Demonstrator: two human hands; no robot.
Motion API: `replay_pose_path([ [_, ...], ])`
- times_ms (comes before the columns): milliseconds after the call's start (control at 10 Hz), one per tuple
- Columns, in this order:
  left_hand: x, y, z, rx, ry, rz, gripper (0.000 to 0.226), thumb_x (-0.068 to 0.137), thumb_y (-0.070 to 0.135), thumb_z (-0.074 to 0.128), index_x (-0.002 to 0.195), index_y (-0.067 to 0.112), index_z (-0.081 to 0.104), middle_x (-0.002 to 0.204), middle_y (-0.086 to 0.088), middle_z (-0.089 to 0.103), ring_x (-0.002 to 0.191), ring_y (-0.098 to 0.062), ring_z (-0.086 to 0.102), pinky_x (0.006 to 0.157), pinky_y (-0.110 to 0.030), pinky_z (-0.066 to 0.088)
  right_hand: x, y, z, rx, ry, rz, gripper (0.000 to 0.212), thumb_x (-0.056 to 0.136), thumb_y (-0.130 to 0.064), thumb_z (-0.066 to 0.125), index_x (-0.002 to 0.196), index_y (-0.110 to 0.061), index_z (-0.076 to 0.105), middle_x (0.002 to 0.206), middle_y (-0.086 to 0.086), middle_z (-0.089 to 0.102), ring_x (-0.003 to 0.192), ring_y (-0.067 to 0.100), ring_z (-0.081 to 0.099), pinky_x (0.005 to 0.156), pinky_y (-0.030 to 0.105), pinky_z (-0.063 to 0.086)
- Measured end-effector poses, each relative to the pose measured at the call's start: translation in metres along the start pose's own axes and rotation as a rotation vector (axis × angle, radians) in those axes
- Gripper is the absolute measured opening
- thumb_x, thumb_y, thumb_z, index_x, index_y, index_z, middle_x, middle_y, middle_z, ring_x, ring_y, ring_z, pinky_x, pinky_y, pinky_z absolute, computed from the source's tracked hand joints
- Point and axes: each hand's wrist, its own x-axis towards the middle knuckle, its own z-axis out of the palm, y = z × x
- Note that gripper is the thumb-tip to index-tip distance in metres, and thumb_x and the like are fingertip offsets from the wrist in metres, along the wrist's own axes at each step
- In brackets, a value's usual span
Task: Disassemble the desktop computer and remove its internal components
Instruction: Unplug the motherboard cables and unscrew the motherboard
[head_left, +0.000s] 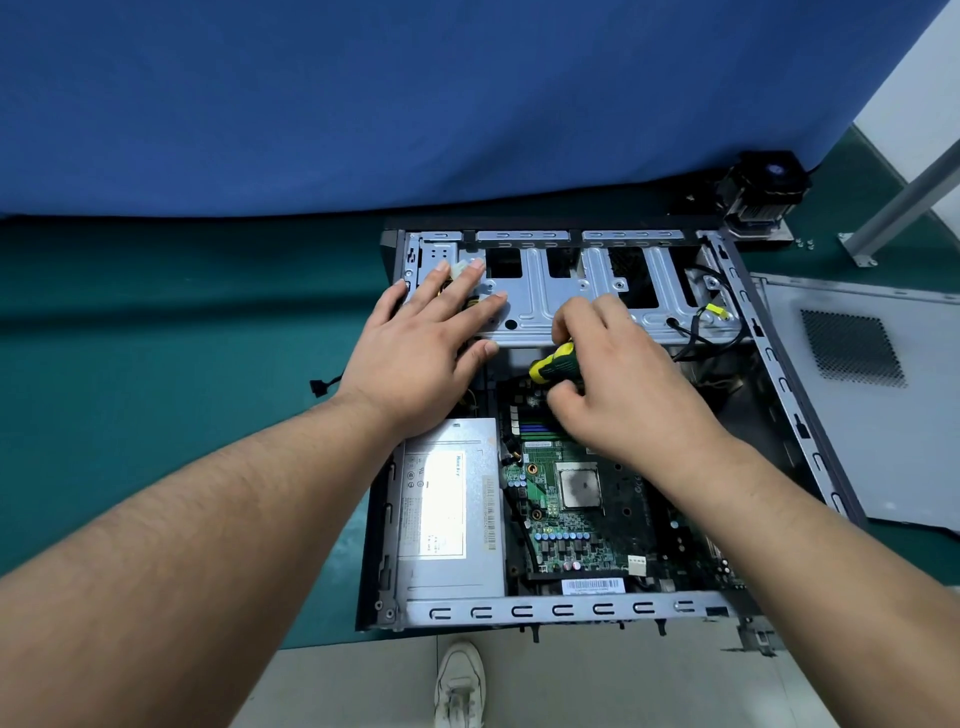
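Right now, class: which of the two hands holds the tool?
The right hand: its grip curls round the yellow-and-black screwdriver. The left hand lies flat on the drive cage.

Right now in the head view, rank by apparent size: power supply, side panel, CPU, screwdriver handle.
1. side panel, partly out of frame
2. power supply
3. CPU and screwdriver handle: alike, handle partly hidden by right hand

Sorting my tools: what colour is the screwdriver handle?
Yellow and dark green screwdriver handle, head view.

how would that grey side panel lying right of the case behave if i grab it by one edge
The side panel looks like thin sheet metal, so probably light but likely to flex. Its edges may be sharp. Lying flat on the green mat, it seems unlikely to tip.
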Motion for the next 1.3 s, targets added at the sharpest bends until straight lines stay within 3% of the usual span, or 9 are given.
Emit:
replay_pose_path([
  [100, 0.0, 0.0, 0.0, -0.001, 0.0, -0.001, 0.051, 0.106, 0.055, 0.03, 0.156, 0.048, 0.028, 0.169, 0.02, 0.003, 0.157, -0.009, 0.002, 0.126, -0.043, 0.004, 0.0, -0.002, 0.002, -0.001, 0.034, 0.088, 0.028, 0.095, -0.039, 0.052, 0.11, -0.022, 0.038, 0.107, 0.005, 0.049, 0.086, 0.033, 0.055, 0.072, 0.042, 0.044],
  [200, -0.001, 0.0, 0.0, 0.002, -0.002, -0.002, 0.051, 0.106, 0.056, 0.03, 0.157, 0.048, 0.027, 0.169, 0.02, 0.002, 0.157, -0.009, 0.002, 0.126, -0.042, 0.004, 0.001, 0.0, 0.004, 0.009, 0.046, 0.085, 0.023, 0.1, -0.039, 0.049, 0.109, -0.02, 0.039, 0.108, 0.005, 0.051, 0.086, 0.034, 0.057, 0.074, 0.044, 0.047],
  [300, 0.0, 0.0, 0.0, -0.001, 0.0, -0.003, 0.051, 0.106, 0.056, 0.03, 0.156, 0.048, 0.028, 0.169, 0.02, 0.003, 0.157, -0.01, 0.002, 0.126, -0.042, 0.004, -0.001, 0.004, 0.005, 0.103, 0.05, 0.024, 0.022, 0.088, -0.015, 0.06, 0.104, -0.023, 0.047, 0.107, -0.002, 0.044, 0.088, 0.024, 0.052, 0.073, 0.033, 0.036],
  [500, -0.001, 0.001, 0.0, -0.002, 0.003, -0.005, 0.051, 0.106, 0.056, 0.03, 0.156, 0.048, 0.029, 0.169, 0.02, 0.003, 0.157, -0.01, 0.003, 0.126, -0.042, 0.004, -0.003, 0.003, 0.013, 0.086, 0.126, 0.041, 0.02, 0.101, -0.029, 0.055, 0.116, -0.017, 0.047, 0.112, 0.001, 0.048, 0.089, 0.026, 0.054, 0.074, 0.034, 0.038],
  [700, 0.0, 0.001, -0.001, -0.009, -0.005, -0.005, 0.05, 0.106, 0.055, 0.03, 0.156, 0.048, 0.029, 0.169, 0.02, 0.003, 0.157, -0.01, 0.002, 0.126, -0.043, 0.004, -0.004, 0.005, 0.011, 0.2, 0.089, 0.051, 0.035, 0.082, -0.007, 0.061, 0.113, -0.019, 0.051, 0.11, -0.003, 0.05, 0.104, 0.021, 0.05, 0.09, 0.032, 0.04],
  [800, -0.001, 0.001, -0.001, -0.006, -0.006, -0.003, 0.051, 0.106, 0.055, 0.03, 0.156, 0.048, 0.028, 0.169, 0.02, 0.003, 0.157, -0.01, 0.002, 0.126, -0.042, 0.003, -0.006, 0.003, 0.014, 0.14, 0.099, 0.079, 0.033, 0.089, -0.017, 0.062, 0.119, -0.017, 0.049, 0.115, 0.0, 0.05, 0.103, 0.022, 0.052, 0.088, 0.035, 0.043],
  [900, -0.001, 0.0, -0.001, -0.006, -0.008, -0.004, 0.051, 0.106, 0.055, 0.03, 0.156, 0.048, 0.028, 0.169, 0.02, 0.003, 0.157, -0.01, 0.001, 0.126, -0.042, 0.003, -0.011, -0.001, 0.018, 0.038, 0.142, 0.055, 0.018, 0.098, -0.022, 0.058, 0.113, -0.017, 0.05, 0.111, 0.002, 0.05, 0.087, 0.028, 0.055, 0.072, 0.036, 0.042],
  [1100, -0.001, 0.0, -0.002, 0.002, -0.018, -0.003, 0.052, 0.105, 0.056, 0.028, 0.156, 0.048, 0.027, 0.169, 0.02, 0.002, 0.157, -0.01, 0.0, 0.126, -0.042, 0.003, -0.016, 0.008, 0.017, 0.104, 0.116, 0.074, 0.034, 0.076, 0.005, 0.06, 0.085, -0.025, 0.047, 0.1, -0.009, 0.044, 0.092, 0.015, 0.038, 0.077, 0.024, 0.026],
  [1300, -0.001, 0.001, -0.003, -0.007, -0.024, 0.001, 0.051, 0.106, 0.055, 0.028, 0.156, 0.048, 0.027, 0.169, 0.02, 0.001, 0.157, -0.009, 0.0, 0.126, -0.042, 0.002, -0.022, 0.011, 0.02, 0.189, 0.175, 0.105, 0.035, 0.075, 0.009, 0.059, 0.082, -0.024, 0.049, 0.099, -0.009, 0.048, 0.095, 0.015, 0.042, 0.081, 0.009, 0.031],
])
